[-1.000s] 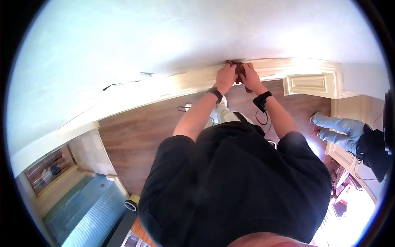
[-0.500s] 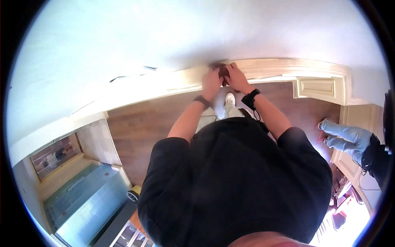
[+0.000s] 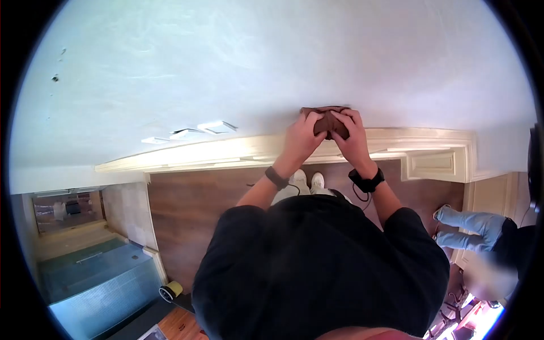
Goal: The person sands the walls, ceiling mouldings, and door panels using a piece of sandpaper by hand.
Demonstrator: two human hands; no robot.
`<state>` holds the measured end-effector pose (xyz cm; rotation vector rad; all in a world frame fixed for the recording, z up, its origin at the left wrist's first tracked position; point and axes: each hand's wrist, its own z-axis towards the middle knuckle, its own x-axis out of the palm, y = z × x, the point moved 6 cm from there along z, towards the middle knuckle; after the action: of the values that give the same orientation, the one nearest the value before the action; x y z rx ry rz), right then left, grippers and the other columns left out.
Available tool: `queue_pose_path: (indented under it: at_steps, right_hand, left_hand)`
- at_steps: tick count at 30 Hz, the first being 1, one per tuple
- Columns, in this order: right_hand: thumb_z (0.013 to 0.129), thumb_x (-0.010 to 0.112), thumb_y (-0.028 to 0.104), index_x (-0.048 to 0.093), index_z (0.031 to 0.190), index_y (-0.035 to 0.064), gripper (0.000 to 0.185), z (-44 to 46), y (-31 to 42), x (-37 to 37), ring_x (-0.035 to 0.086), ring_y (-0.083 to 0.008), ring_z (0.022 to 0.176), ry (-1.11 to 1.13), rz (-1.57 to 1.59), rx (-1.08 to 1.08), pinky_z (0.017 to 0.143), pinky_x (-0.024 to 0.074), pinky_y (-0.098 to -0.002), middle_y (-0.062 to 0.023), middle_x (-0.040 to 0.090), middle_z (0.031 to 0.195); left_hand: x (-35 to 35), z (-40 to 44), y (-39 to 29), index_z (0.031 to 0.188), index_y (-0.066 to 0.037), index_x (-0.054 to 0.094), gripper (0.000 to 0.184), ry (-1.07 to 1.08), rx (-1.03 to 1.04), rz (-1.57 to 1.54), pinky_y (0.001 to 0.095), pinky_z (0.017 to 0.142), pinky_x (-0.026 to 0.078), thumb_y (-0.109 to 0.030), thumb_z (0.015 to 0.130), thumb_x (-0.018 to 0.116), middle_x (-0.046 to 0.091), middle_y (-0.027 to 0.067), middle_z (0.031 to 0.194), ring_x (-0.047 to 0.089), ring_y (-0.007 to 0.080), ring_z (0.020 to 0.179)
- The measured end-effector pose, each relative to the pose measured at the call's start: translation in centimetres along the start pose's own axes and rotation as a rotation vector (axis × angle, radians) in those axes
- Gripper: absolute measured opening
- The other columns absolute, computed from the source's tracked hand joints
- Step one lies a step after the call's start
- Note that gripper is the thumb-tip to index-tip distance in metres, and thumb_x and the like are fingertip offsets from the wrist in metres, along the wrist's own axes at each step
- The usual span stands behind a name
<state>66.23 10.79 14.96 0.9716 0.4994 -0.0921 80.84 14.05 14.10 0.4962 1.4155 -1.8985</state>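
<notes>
A folded brown cloth (image 3: 328,121) is pressed against the pale wall (image 3: 272,62), just above the cream trim ledge (image 3: 249,144). My left hand (image 3: 304,136) grips the left part of it, thumb toward the middle. On the other side my right hand (image 3: 352,133) is closed on the right part, its thumb close to the left one. Its upper edge lies along the wall and its lower part bunches between my thumbs. I cannot see the face of the cloth that is turned to the wall. Dark bands are on both wrists.
White switch or outlet plates (image 3: 217,127) sit on the wall to the left. A cream panelled cabinet (image 3: 433,164) juts out at right. Another person in jeans (image 3: 470,226) stands at far right. A yellow-and-black roll-like object (image 3: 170,291) is at lower left, near a glass-panelled area (image 3: 107,294).
Both hands have moved with the cloth from the trim up onto the wall above it. The view has tilted up, showing more wall. The other person now leans lower into view.
</notes>
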Motion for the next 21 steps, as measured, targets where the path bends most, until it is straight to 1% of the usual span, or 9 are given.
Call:
queue_pose_path:
  at_steps: [3, 6, 7, 8, 9, 11, 16, 20, 21]
  right_hand:
    - [0.069, 0.07, -0.007, 0.06, 0.119, 0.0072, 0.053, 1.8, 2.4, 0.7, 0.054, -0.0308, 0.103, -0.039, 0.027, -0.118, 0.084, 0.0486, -0.0353, -0.0119, 0.051, 0.112]
    - [0.068, 0.069, -0.009, 0.061, 0.118, 0.0062, 0.053, 2.4, 4.1, 3.0, 0.053, -0.0301, 0.102, -0.056, 0.013, -0.147, 0.083, 0.0484, -0.0353, -0.0124, 0.051, 0.11]
    - [0.067, 0.069, -0.01, 0.061, 0.118, 0.0058, 0.053, 2.8, 5.0, 3.8, 0.053, -0.03, 0.101, -0.065, 0.024, -0.193, 0.082, 0.0484, -0.035, -0.0125, 0.051, 0.109]
    - [0.067, 0.068, -0.01, 0.061, 0.117, 0.0055, 0.054, 3.0, 5.7, 4.7, 0.053, -0.0299, 0.101, -0.068, 0.04, -0.234, 0.081, 0.0484, -0.0348, -0.0126, 0.051, 0.109]
    - [0.067, 0.07, -0.01, 0.061, 0.117, 0.0048, 0.053, 3.3, 6.1, 5.8, 0.053, -0.0301, 0.102, -0.042, 0.026, -0.257, 0.088, 0.0467, -0.0364, -0.0125, 0.051, 0.11]
    - [0.067, 0.07, -0.009, 0.061, 0.117, 0.0047, 0.053, 4.3, 8.1, 7.2, 0.053, -0.0303, 0.101, -0.035, 0.051, -0.294, 0.087, 0.0468, -0.0366, -0.0126, 0.051, 0.11]
    - [0.069, 0.072, -0.005, 0.06, 0.118, 0.0037, 0.051, 6.8, 13.7, 7.8, 0.053, -0.0299, 0.101, -0.054, 0.079, -0.352, 0.085, 0.0469, -0.0363, -0.0136, 0.05, 0.112]
    - [0.07, 0.072, -0.004, 0.059, 0.119, 0.0027, 0.051, 7.3, 15.5, 6.4, 0.053, -0.0311, 0.102, -0.109, 0.082, -0.369, 0.086, 0.0464, -0.0366, -0.0148, 0.05, 0.112]
    - [0.069, 0.071, -0.005, 0.058, 0.12, 0.0032, 0.053, 7.0, 15.1, 6.5, 0.052, -0.0316, 0.103, -0.104, 0.084, -0.376, 0.088, 0.046, -0.0365, -0.0153, 0.049, 0.113]
  left_hand:
    - [-3.3, 0.6, -1.2, 0.105, -0.009, 0.056, 0.039, -0.104, 0.064, 0.009, 0.0448, 0.068, 0.05, -0.009, 0.071, 0.074, 0.059, 0.0161, 0.098, 0.06, 0.0388, 0.085]
    - [-5.2, 0.0, 0.8, 0.107, -0.01, 0.056, 0.04, -0.122, 0.068, 0.117, 0.0454, 0.069, 0.049, -0.01, 0.072, 0.074, 0.059, 0.0164, 0.098, 0.059, 0.0388, 0.086]
    - [-6.1, -0.1, 1.2, 0.109, -0.011, 0.057, 0.041, -0.102, 0.005, 0.134, 0.0456, 0.07, 0.049, -0.012, 0.072, 0.075, 0.06, 0.0153, 0.096, 0.059, 0.0378, 0.085]
    - [-7.4, -0.6, 1.3, 0.109, -0.012, 0.057, 0.041, -0.157, 0.017, 0.112, 0.0451, 0.07, 0.049, -0.012, 0.072, 0.075, 0.06, 0.0147, 0.096, 0.059, 0.0373, 0.085]
    - [-8.9, -0.8, 1.5, 0.11, -0.012, 0.058, 0.042, -0.21, 0.03, 0.094, 0.0446, 0.07, 0.049, -0.012, 0.072, 0.075, 0.061, 0.014, 0.095, 0.059, 0.0368, 0.085]
    - [-12.4, -1.0, 1.5, 0.11, -0.013, 0.06, 0.043, -0.287, 0.046, 0.062, 0.0422, 0.069, 0.05, -0.012, 0.07, 0.077, 0.062, 0.0118, 0.093, 0.06, 0.0345, 0.083]
    - [-18.5, 0.0, -0.5, 0.108, -0.014, 0.062, 0.046, -0.412, 0.1, 0.107, 0.0407, 0.065, 0.051, -0.008, 0.065, 0.078, 0.062, 0.0123, 0.089, 0.061, 0.0336, 0.079]
    - [-18.9, 0.3, -1.2, 0.107, -0.014, 0.062, 0.046, -0.529, 0.16, 0.048, 0.0409, 0.062, 0.051, -0.004, 0.064, 0.077, 0.061, 0.0129, 0.088, 0.061, 0.0343, 0.076]
    - [-18.5, 0.2, -1.1, 0.109, -0.014, 0.062, 0.047, -0.544, 0.199, 0.052, 0.0414, 0.064, 0.051, -0.004, 0.065, 0.076, 0.061, 0.0131, 0.089, 0.061, 0.0347, 0.078]
